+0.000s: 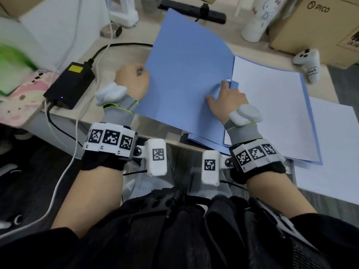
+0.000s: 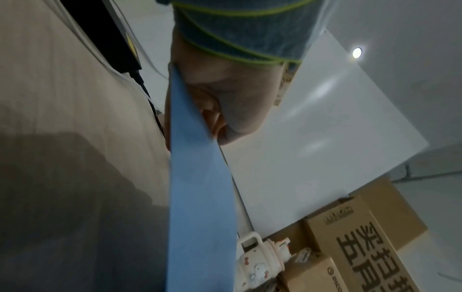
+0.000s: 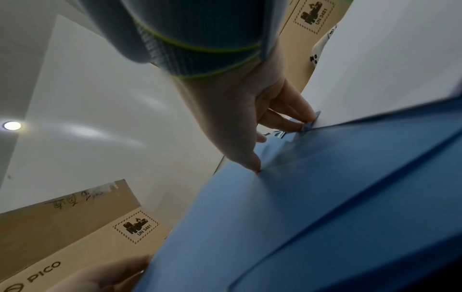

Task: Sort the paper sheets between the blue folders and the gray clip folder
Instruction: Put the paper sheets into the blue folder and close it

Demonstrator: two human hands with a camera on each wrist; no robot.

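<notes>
An open blue folder (image 1: 186, 74) lies on the desk, with its left cover (image 2: 197, 197) raised at a slant. My left hand (image 1: 142, 72) pinches that cover's left edge between thumb and fingers (image 2: 235, 126). A white paper sheet (image 1: 272, 105) lies flat in the folder's right half. My right hand (image 1: 223, 90) rests at the fold; its straight fingertips (image 3: 303, 120) touch a small blue tab (image 1: 234, 84) and its thumb (image 3: 255, 164) presses on the cover. More blue folders (image 1: 204, 142) lie stacked beneath. Another white sheet (image 1: 330, 152) lies on the desk at the right.
A black power adapter (image 1: 70, 84) with cables sits left of the folder. At the back right are a white controller (image 1: 308, 65), a cardboard box (image 1: 320, 26) and a white bottle (image 1: 258, 18). The desk's front edge (image 1: 171, 144) runs just before my wrists.
</notes>
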